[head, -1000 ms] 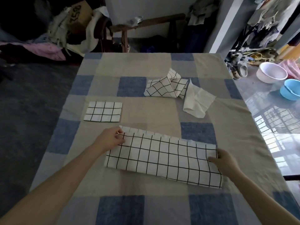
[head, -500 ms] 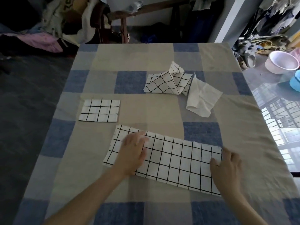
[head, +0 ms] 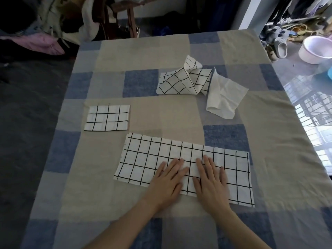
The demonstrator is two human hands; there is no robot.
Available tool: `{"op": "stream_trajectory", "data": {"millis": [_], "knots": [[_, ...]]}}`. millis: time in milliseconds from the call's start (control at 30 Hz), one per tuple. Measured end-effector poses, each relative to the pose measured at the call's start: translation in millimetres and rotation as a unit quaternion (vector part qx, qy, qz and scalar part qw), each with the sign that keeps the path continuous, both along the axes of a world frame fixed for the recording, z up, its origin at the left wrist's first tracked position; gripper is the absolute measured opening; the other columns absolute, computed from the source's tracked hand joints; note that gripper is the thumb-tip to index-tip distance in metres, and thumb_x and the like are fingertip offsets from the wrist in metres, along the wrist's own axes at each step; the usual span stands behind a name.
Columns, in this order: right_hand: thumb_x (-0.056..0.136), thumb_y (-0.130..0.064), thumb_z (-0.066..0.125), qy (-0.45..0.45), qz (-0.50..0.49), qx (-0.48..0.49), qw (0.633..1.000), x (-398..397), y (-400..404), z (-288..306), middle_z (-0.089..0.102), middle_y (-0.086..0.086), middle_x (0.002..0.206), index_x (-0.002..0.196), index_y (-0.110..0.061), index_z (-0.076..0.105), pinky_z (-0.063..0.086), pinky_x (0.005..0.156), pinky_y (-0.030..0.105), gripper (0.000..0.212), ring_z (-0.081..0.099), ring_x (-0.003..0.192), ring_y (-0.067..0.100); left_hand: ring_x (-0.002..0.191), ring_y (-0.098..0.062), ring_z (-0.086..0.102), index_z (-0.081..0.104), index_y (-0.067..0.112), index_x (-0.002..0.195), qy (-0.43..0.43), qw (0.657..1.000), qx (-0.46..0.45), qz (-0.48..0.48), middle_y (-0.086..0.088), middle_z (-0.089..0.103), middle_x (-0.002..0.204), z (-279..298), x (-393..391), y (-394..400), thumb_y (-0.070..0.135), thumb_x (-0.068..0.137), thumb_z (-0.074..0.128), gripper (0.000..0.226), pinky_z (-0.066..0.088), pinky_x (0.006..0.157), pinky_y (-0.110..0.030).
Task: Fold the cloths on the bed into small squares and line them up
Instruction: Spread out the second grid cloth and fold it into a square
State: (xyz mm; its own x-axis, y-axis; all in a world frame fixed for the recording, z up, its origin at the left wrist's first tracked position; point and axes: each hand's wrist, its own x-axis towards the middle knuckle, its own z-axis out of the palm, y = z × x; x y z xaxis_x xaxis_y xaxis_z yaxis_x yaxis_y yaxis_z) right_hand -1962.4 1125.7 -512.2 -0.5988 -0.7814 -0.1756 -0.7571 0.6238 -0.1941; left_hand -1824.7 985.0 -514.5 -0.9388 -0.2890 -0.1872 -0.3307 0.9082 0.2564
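A long white cloth with a black grid (head: 149,159), folded into a strip, lies flat on the checked bed cover (head: 172,112) in front of me. My left hand (head: 168,182) and my right hand (head: 211,182) rest flat side by side on the strip's middle, fingers spread, palms down. A small folded grid square (head: 106,118) lies to the far left of the strip. Farther back, a crumpled grid cloth (head: 183,81) sits beside a plain white crumpled cloth (head: 224,95).
The bed's right edge drops to a shiny floor with a white basin (head: 314,50), a blue basin's edge (head: 329,72) and shoes (head: 276,45). A dark blanket (head: 27,123) lies to the left. A wooden chair and piled clothes (head: 115,17) stand behind the bed.
Both hands slid along the strip from its two ends to its middle and now lie flat side by side. The camera view tilted down slightly.
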Motion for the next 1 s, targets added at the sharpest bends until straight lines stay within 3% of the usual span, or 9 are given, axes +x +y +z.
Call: {"op": "stream_trajectory", "data": {"millis": [200,400,600,700,800,867,1000], "knots": [[0.098,-0.050,0.022,0.003,0.006,0.008,1.000,-0.2,0.8,-0.7,0.003,0.000,0.163,0.155,-0.025,0.007,0.004,0.119,0.050,0.064,-0.004,0.149,0.016,0.149,-0.019,-0.009,0.007,0.034,0.154,-0.030,0.998,-0.024,0.043,0.006,-0.004,0.163,4.0,4.3,-8.0,0.044,0.101,0.027,0.057,0.000,0.111,-0.064],[0.098,-0.050,0.022,0.001,0.011,0.019,1.000,-1.1,1.1,-0.8,-0.001,0.000,0.163,0.155,-0.025,0.002,0.002,0.119,0.050,0.065,-0.008,0.149,0.016,0.149,-0.024,-0.009,0.007,0.035,0.154,-0.033,0.997,-0.037,0.061,0.005,-0.006,0.163,2.9,9.8,-12.7,0.048,0.100,0.028,0.059,0.000,0.108,-0.069],[0.099,-0.050,0.019,-0.006,0.018,0.021,1.000,-2.1,1.0,-0.5,-0.007,-0.001,0.162,0.154,-0.026,-0.004,0.002,0.119,0.051,0.065,-0.013,0.148,0.015,0.148,-0.021,-0.012,0.005,0.037,0.153,-0.040,0.967,-0.037,0.248,0.005,-0.006,0.163,3.6,28.5,-32.6,0.046,0.098,0.019,0.058,-0.001,0.112,-0.066],[0.099,-0.050,0.020,0.003,0.017,0.022,1.000,-2.1,0.0,-0.6,-0.004,0.001,0.163,0.155,-0.024,0.000,0.003,0.119,0.051,0.064,-0.010,0.149,0.016,0.149,-0.023,-0.007,0.018,0.028,0.152,-0.008,0.950,0.003,0.313,0.000,0.002,0.163,12.2,13.9,-31.0,0.045,0.097,0.017,0.058,0.000,0.115,-0.061],[0.098,-0.050,0.021,0.011,0.023,0.034,0.999,-2.1,0.0,-2.5,-0.002,0.002,0.163,0.155,-0.022,0.004,0.003,0.118,0.052,0.066,-0.008,0.149,0.018,0.148,-0.014,-0.010,0.020,0.021,0.153,0.055,0.989,0.046,0.127,0.004,0.003,0.163,24.6,-25.2,-1.8,0.037,0.098,0.020,0.057,0.000,0.120,-0.048],[0.098,-0.048,0.023,0.027,0.033,0.053,0.998,-2.2,0.5,-4.1,-0.005,0.005,0.163,0.155,-0.018,0.003,0.003,0.117,0.052,0.067,-0.009,0.149,0.019,0.148,-0.009,-0.009,0.016,0.021,0.154,0.066,0.995,0.060,0.035,0.006,0.002,0.162,22.0,-46.2,20.4,0.033,0.099,0.022,0.057,0.000,0.121,-0.042],[0.099,-0.047,0.024,0.023,0.031,0.059,0.998,-2.2,0.2,-3.5,-0.009,0.003,0.162,0.154,-0.020,-0.003,-0.004,0.117,0.049,0.066,-0.015,0.148,0.017,0.147,-0.006,-0.009,0.011,0.027,0.154,0.033,0.998,0.041,0.041,0.007,0.004,0.162,0.3,-48.1,25.0,0.037,0.100,0.019,0.056,-0.003,0.119,-0.039]]}}
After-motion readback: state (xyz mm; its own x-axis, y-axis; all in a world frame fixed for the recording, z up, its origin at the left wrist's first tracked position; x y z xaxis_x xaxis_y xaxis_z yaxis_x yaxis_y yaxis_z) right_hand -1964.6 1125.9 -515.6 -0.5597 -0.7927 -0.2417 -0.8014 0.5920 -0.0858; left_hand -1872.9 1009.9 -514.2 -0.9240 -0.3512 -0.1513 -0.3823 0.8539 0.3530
